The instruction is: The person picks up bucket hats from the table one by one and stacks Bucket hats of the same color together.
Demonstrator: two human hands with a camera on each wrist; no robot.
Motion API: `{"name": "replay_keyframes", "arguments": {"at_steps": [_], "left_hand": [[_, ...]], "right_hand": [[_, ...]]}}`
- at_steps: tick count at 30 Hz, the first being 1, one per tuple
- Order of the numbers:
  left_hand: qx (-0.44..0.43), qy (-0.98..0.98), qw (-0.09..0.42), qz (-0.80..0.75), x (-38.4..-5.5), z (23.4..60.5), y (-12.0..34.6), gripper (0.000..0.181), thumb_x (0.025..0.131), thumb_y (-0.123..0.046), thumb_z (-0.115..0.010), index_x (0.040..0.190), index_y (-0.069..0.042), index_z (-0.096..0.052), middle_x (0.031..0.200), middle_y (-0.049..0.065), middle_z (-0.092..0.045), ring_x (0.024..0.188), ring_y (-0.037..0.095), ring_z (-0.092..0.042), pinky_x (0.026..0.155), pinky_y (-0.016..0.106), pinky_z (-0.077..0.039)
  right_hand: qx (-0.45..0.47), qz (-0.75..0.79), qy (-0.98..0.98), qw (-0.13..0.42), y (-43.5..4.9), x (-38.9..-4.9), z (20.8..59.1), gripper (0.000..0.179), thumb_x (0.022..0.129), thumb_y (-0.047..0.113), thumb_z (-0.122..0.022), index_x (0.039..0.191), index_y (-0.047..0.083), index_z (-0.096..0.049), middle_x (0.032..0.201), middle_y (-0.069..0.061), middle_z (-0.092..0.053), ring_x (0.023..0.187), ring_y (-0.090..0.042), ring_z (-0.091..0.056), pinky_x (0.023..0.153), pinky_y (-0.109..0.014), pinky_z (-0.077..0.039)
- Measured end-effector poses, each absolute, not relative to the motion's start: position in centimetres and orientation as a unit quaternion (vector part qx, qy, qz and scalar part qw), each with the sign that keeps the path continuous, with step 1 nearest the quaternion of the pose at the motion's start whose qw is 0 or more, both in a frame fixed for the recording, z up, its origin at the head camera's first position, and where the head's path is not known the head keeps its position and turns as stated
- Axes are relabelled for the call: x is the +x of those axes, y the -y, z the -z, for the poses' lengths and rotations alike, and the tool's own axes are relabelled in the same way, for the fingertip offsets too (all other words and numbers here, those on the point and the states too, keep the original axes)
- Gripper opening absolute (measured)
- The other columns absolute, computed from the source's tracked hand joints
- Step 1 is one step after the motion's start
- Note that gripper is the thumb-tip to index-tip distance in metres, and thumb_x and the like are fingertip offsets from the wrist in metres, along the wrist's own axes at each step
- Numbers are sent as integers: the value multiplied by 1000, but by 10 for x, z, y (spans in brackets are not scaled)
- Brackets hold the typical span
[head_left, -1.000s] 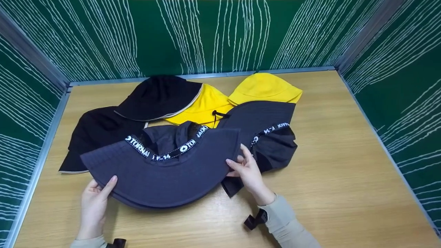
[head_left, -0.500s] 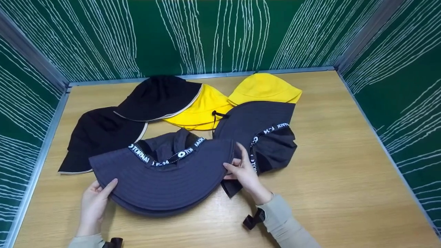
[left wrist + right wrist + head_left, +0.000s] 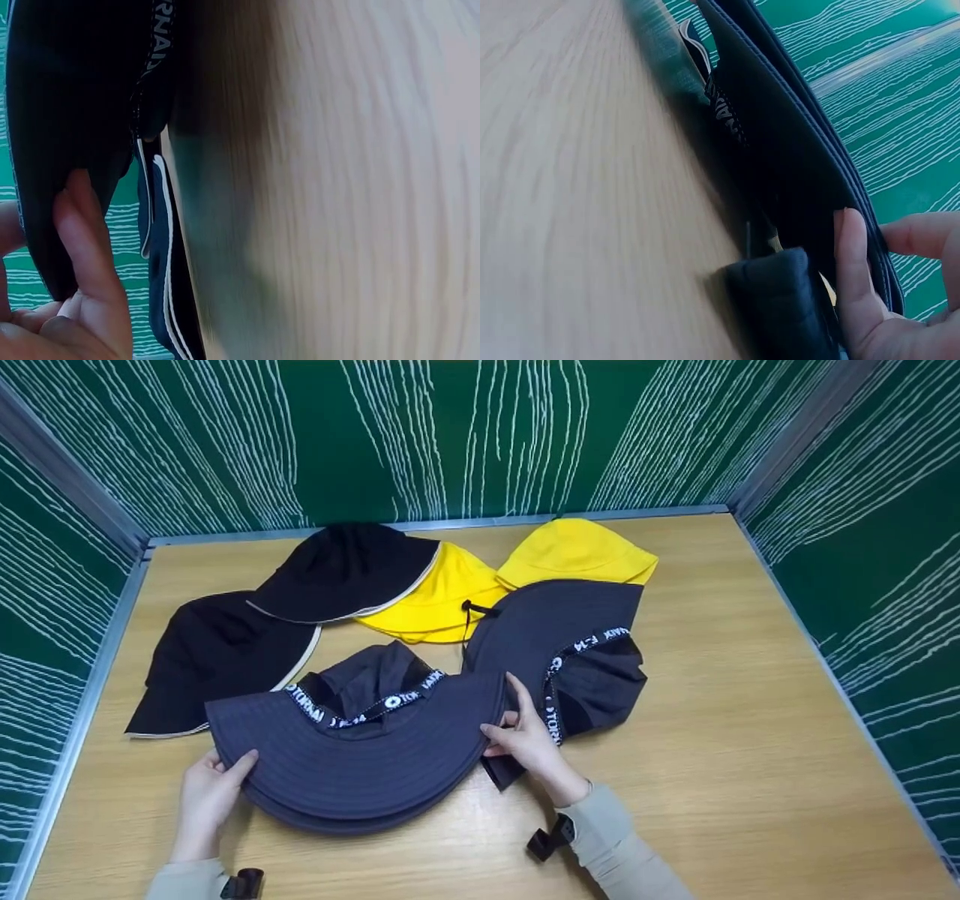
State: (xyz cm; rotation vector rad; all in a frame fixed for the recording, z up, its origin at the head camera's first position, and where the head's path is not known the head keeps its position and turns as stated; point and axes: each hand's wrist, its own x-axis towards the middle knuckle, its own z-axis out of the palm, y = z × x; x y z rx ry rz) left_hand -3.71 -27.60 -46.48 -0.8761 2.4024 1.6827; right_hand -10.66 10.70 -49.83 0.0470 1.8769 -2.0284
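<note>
A dark grey bucket hat (image 3: 360,772), folded flat with its wide brim towards me, is held between both hands. Its lettered inner band faces up. My left hand (image 3: 206,802) pinches the brim's left end, thumb on top. At the right end, my right hand (image 3: 532,739) grips the brim between thumb and fingers. The left wrist view has the brim (image 3: 67,97) standing up from the table. Two brim layers (image 3: 795,135) show in the right wrist view. A second grey bucket hat (image 3: 555,607) lies just behind my right hand.
Two black hats with pale edging lie at left, one nearer (image 3: 217,652) and one farther back (image 3: 345,574). A yellow hat (image 3: 427,607) is partly covered, and another yellow hat (image 3: 577,551) lies behind the grey one. Green walls (image 3: 345,450) enclose the wooden table (image 3: 750,720).
Both hands have lowered the held grey hat slightly towards me, and its left end has shifted right. More of the black hat behind it shows. The other hats have stayed put.
</note>
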Motion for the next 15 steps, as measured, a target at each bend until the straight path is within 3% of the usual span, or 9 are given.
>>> {"name": "replay_keyframes", "arguments": {"at_steps": [4,10,15], "left_hand": [[-275,-814,79,-506,-39,463,279,52,94,-21,-56,130,15,-43,95,2,-71,68,-13,-53,65,8,-45],[-267,-823,110,-489,-39,464,284,49,93,-21,-57,123,16,-45,71,-9,-64,59,-2,-57,57,17,-48],[-247,-845,142,-453,-40,466,289,50,94,-24,-55,119,18,-45,79,3,-64,58,4,-59,56,19,-50]], "right_hand": [[20,713,-675,188,-107,-106,499,91,83,-10,-58,151,13,-3,67,-2,-51,50,-10,-60,54,-28,-56],[6,678,-711,187,-106,-106,500,99,81,-10,-61,152,22,1,62,-2,-42,50,-14,-60,53,-31,-56],[-2,651,-734,192,-106,-107,501,98,81,-9,-62,153,19,-1,63,-2,-42,50,-13,-61,54,-32,-57]]}}
